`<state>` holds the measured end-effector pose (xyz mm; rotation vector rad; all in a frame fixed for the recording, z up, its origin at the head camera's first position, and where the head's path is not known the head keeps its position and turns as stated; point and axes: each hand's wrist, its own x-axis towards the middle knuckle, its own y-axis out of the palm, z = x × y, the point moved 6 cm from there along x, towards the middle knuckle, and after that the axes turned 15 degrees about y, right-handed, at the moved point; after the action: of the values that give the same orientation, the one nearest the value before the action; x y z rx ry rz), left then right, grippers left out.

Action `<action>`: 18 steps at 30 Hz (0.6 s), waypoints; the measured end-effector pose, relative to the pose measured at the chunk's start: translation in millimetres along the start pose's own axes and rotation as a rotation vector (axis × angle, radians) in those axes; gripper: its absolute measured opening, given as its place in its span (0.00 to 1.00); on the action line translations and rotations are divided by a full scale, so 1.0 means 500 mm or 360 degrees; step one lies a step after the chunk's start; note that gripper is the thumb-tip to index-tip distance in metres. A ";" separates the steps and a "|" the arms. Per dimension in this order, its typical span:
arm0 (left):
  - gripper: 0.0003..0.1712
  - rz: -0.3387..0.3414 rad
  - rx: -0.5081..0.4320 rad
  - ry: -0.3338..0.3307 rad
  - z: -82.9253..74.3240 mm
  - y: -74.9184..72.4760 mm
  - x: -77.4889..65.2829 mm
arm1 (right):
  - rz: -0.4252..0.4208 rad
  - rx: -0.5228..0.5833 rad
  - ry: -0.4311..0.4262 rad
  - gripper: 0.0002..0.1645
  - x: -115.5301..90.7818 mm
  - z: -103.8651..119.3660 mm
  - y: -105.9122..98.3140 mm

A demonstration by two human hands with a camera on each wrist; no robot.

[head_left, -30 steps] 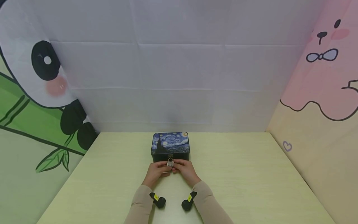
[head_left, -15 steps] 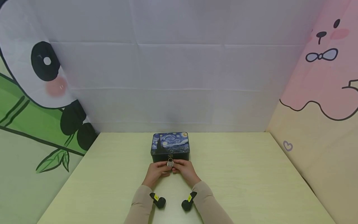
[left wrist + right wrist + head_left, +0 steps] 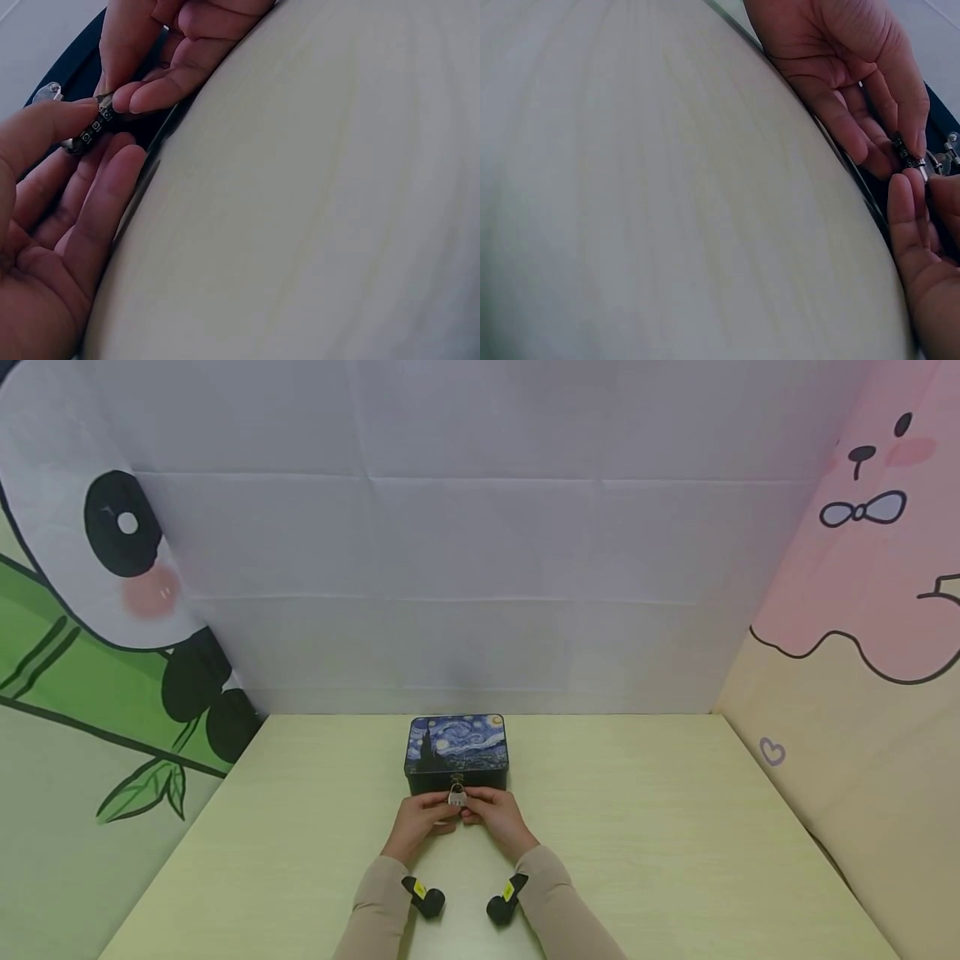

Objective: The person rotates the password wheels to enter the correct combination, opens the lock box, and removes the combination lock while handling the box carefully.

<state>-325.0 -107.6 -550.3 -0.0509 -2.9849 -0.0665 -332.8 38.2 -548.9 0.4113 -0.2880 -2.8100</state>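
Note:
A blue tin box (image 3: 457,744) with a starry night painting on its lid stands at the far middle of the table, lid down. From the clasp (image 3: 457,778) on its front hangs a small silver combination padlock (image 3: 457,797). My left hand (image 3: 418,823) pinches the padlock from the left, thumb over one end in the left wrist view. Thumb and fingers of my right hand (image 3: 501,817) grip its other end. Rows of small number dials (image 3: 97,124) show between the fingertips. In the right wrist view the fingers partly hide the padlock (image 3: 906,152).
The pale wooden table (image 3: 637,827) extends around the box. Behind it rises a white cloth backdrop (image 3: 480,543). Cartoon panels flank both sides, a panda (image 3: 97,568) at left and a pink animal (image 3: 862,568) at right. Black camera mounts (image 3: 429,902) sit on both wrists.

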 end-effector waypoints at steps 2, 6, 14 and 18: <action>0.19 0.0021 -0.0006 -0.0004 -0.012 0.003 -0.003 | 0.0003 0.0002 -0.0002 0.19 0.000 0.000 -0.001; 0.20 0.0044 -0.0018 -0.0008 -0.010 0.002 -0.002 | 0.0014 0.0007 -0.0003 0.19 -0.001 0.000 0.000; 0.19 -0.0006 0.0003 -0.0016 0.005 -0.001 0.002 | 0.0006 0.0000 -0.0002 0.19 0.001 0.000 0.000; 0.19 -0.0008 0.0005 -0.0017 0.006 -0.001 0.003 | 0.0001 0.0001 -0.0004 0.19 0.001 -0.001 -0.001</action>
<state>-326.9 -107.8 -553.0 -0.0437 -2.9962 -0.0621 -333.2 38.4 -549.7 0.4082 -0.2898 -2.8098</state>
